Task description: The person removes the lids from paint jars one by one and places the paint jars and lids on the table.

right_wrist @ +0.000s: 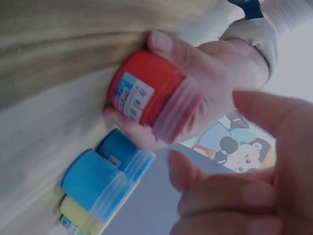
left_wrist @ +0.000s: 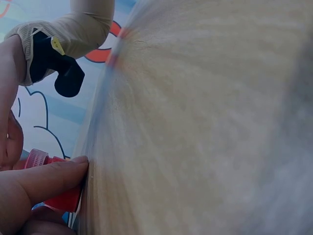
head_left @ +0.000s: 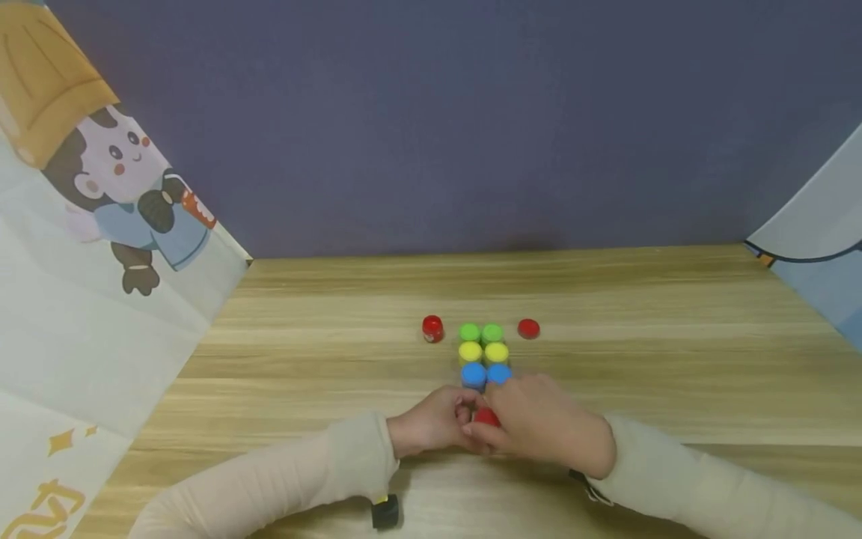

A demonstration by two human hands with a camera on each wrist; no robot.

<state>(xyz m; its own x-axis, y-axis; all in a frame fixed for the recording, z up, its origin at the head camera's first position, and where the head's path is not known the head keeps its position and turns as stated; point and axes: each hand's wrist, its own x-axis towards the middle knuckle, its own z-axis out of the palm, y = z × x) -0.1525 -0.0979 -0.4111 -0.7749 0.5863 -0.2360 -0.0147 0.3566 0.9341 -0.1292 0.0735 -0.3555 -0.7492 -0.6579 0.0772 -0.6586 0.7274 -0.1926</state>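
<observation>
My left hand (head_left: 438, 421) holds a small red jar (right_wrist: 146, 90) near the table's front, its fingers and thumb around the body. The jar has a printed label and a ribbed, paler red lid (right_wrist: 178, 110). In the left wrist view the red jar (left_wrist: 66, 199) stands low against the tabletop, partly behind fingers. My right hand (head_left: 542, 419) hovers beside the lid; the right wrist view shows a gap between it and the jar, with nothing between thumb and fingers. Just beyond the hands stand two blue jars (head_left: 474, 376), one partly covered by the right hand.
Behind the blue jars are two yellow-lidded jars (head_left: 470, 352) and two green-lidded jars (head_left: 469, 332), in paired rows. An uncovered red jar (head_left: 433, 330) stands to their left. A loose red lid (head_left: 528, 328) lies to their right on the wooden table (head_left: 303, 322).
</observation>
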